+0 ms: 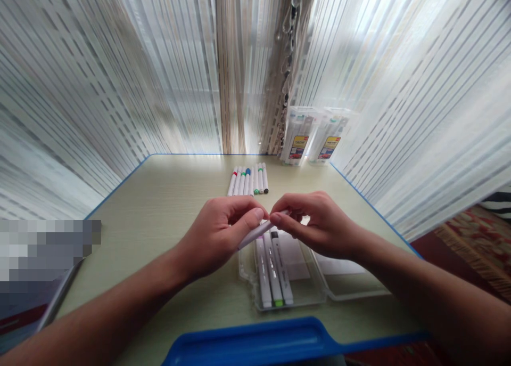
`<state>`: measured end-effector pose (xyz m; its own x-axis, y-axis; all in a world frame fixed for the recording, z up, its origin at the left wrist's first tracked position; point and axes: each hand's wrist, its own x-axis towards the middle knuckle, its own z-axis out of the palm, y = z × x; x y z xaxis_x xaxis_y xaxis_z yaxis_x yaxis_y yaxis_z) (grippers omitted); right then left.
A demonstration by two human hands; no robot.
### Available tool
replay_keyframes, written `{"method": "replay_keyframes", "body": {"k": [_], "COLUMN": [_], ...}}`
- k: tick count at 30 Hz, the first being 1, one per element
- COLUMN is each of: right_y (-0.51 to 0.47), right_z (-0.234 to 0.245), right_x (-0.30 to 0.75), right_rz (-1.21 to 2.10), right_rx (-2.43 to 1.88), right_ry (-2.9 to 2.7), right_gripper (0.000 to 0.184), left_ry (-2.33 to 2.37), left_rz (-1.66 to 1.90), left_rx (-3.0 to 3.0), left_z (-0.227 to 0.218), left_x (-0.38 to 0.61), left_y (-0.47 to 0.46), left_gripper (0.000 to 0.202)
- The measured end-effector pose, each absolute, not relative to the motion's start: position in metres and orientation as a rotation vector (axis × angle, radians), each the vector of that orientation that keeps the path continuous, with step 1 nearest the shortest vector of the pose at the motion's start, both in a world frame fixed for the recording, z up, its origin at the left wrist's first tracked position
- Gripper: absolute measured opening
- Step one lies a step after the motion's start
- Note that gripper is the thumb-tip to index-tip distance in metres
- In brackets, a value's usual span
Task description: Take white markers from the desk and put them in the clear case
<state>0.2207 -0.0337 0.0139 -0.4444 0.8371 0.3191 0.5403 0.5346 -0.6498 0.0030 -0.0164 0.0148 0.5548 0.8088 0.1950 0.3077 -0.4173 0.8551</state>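
Above an open clear plastic case (307,301), my left hand (223,227) grips a white marker (255,234) between thumb and fingers. The pinched fingertips of my right hand (315,217) close on the marker's far end, touching or nearly touching the left fingertips. Its cap is hidden by the fingers. Three white markers lie side by side in the left part of the case: one with a purple band (262,275), one with a lime green end (275,278), and one with a black top (283,275). Their upper ends are partly behind my hands.
A row of several white markers (247,182) with coloured bands lies farther back on the table (171,195). Two upright clear marker cases (297,137) stand at the back right. A blue tray edge (255,339) runs along the front, and string curtains (179,78) hang behind.
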Motion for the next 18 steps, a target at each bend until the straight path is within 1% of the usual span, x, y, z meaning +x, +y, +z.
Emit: {"method": "replay_keyframes", "body": {"k": [18], "right_y": [-0.0339], "right_z": [0.0125], "right_x": [0.2215], "right_rz": [0.645], "right_rx": [-1.098], "right_ry": [-2.128], "right_gripper": [0.023], "left_ry": [0.922], "left_rz": [0.798], "left_rx": [2.011], "left_z": [0.0153], "left_x": [0.0044], "left_y": [-0.0143], "left_gripper": [0.030]}}
